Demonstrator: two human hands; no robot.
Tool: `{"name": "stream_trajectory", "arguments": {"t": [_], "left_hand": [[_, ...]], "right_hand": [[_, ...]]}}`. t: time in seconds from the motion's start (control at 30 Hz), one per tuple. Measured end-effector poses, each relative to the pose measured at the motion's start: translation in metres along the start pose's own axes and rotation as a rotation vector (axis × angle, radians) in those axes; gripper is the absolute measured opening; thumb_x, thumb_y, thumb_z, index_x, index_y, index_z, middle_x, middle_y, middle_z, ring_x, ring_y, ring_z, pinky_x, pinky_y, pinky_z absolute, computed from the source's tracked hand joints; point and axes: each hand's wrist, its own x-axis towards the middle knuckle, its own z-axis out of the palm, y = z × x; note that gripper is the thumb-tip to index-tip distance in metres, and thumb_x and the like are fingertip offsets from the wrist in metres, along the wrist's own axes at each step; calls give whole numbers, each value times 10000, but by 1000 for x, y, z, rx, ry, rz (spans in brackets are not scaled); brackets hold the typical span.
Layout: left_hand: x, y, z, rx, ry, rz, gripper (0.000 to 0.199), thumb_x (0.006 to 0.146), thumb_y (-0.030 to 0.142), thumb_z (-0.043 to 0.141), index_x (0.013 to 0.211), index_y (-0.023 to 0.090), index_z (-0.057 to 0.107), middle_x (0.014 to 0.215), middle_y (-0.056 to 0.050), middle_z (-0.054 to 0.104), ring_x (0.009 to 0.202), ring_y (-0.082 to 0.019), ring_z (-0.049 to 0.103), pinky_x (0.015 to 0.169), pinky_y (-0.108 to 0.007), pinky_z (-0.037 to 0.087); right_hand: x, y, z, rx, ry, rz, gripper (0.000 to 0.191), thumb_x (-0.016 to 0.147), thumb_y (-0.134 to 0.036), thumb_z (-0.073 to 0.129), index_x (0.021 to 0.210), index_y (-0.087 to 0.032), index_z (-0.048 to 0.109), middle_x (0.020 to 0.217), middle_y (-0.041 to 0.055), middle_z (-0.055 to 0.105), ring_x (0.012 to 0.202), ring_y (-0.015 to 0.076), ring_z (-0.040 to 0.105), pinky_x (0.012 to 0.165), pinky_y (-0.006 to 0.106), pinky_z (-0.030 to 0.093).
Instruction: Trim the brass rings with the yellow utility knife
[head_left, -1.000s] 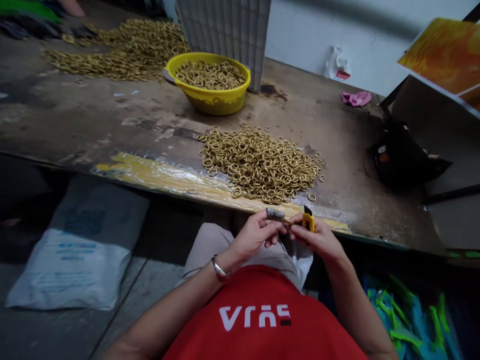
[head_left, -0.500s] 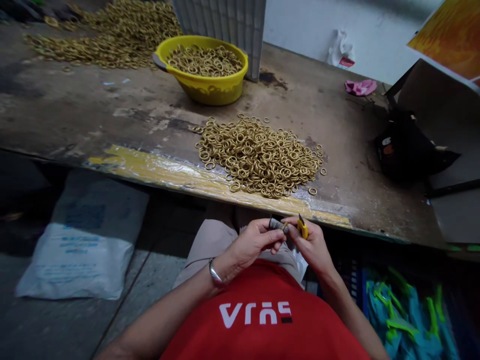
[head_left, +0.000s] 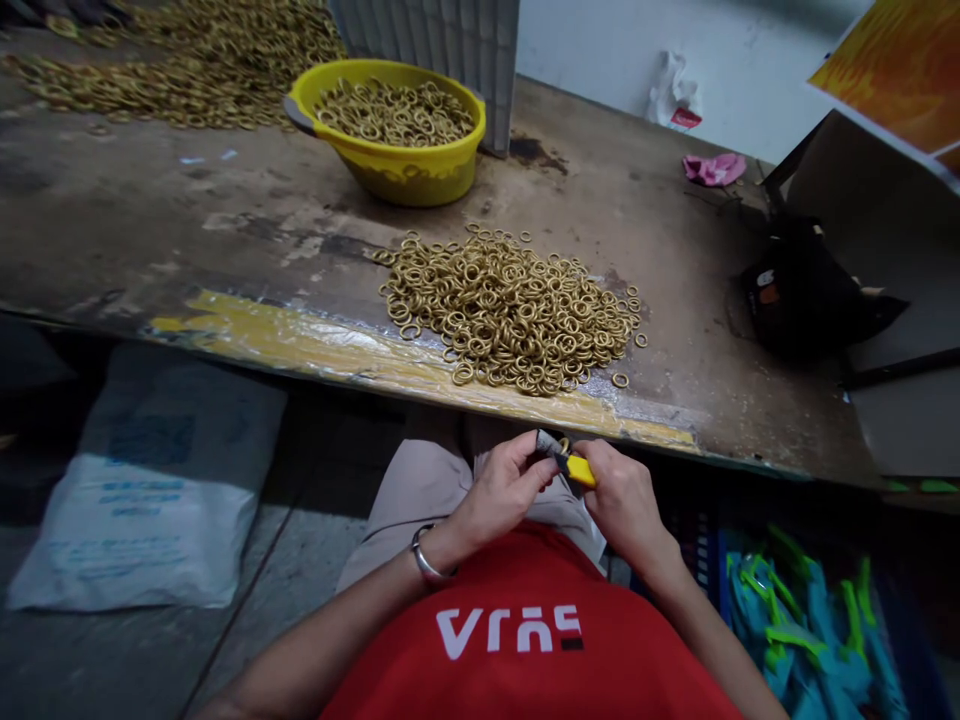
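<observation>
My left hand [head_left: 499, 490] is closed in front of my lap, pinching a small gold ring [head_left: 565, 444] at its fingertips. A short grey sleeve-like cylinder [head_left: 548, 442] with a dark edge lies along the index finger; whether it wraps the finger or is held cannot be told. My right hand [head_left: 626, 492] grips a yellow utility knife [head_left: 580, 470]. Its dark front end points left and meets the left fingertips, near the ring. Just beyond the hands, a heap of gold rings [head_left: 510, 310] lies on the worn table [head_left: 262, 200].
A yellow basin [head_left: 405, 170] full of rings stands behind the heap, against a grey ribbed panel [head_left: 435, 50]. More rings [head_left: 225, 60] spread at the far left. A black bag [head_left: 810, 290] sits right. Below are a white sack [head_left: 150, 490] and a crate of teal items [head_left: 817, 610].
The knife has turned in my right hand, from blade upward to pointing left, and has come against the left fingertips. The view has shifted slightly.
</observation>
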Motion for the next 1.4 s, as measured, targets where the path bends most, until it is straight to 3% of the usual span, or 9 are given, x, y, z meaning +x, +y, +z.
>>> {"name": "stream_trajectory", "arguments": {"t": [0.13,0.3,0.57,0.67,0.77,0.9,1.03,1.23,1.4], "left_hand": [[3,7,-4,108,37,64,167,890,250,534,742,174,543,713,12,510,670,-124,440,632,-241,373],[6,14,-9,96,-85,94,219,884,279,578,698,168,544,716,-3,511,690,-131,469,648,-248,393],[33,-14,-14,-462,-69,-209,301,760,367,732,874,160,547,689,-5,618,525,-101,543,491,-211,427],[38,-11,-16,-672,-151,-263,335,770,371,717,972,156,558,768,-38,657,579,-118,593,487,-202,446],[39,-8,-15,-707,-174,-281,317,776,401,693,917,130,609,885,-100,680,654,-146,629,447,-190,430],[35,-9,-9,-373,61,-148,269,794,358,713,934,140,643,774,-43,675,543,-91,540,446,-173,386],[25,-13,-6,9,207,44,225,780,267,735,986,188,694,854,-25,714,693,-139,610,670,-237,491],[19,-12,-12,13,277,-27,124,755,263,736,707,159,689,578,7,614,519,-113,527,503,-213,415],[22,-3,-13,-363,64,-211,236,729,312,736,837,105,697,553,0,624,465,-111,556,472,-228,477]], "right_hand": [[18,6,1,-160,-55,80,289,802,-16,481,990,-183,622,911,71,691,789,196,642,651,265,386],[52,57,-5,-358,41,421,178,858,-63,490,912,-157,632,826,83,661,677,181,578,590,284,296],[89,98,-4,-276,76,331,93,872,-176,569,792,-158,613,870,64,594,655,140,489,592,270,292],[90,92,-5,9,157,348,179,829,-222,581,659,-173,556,666,5,516,576,123,415,550,258,286],[81,70,-7,643,104,405,276,823,-401,609,663,-183,554,525,-46,436,474,100,348,462,234,271],[65,28,-3,1376,-106,535,378,715,-503,748,727,-178,554,575,-43,525,398,54,337,381,202,256],[58,2,5,1634,-175,574,386,667,-443,809,711,-187,524,534,-77,463,379,37,321,357,174,237],[53,-6,6,1509,-191,490,386,753,-497,730,688,-195,499,524,-80,416,396,49,291,378,191,243],[34,0,1,742,19,161,244,932,-373,534,802,-192,635,697,16,585,622,136,511,588,246,403]]}}
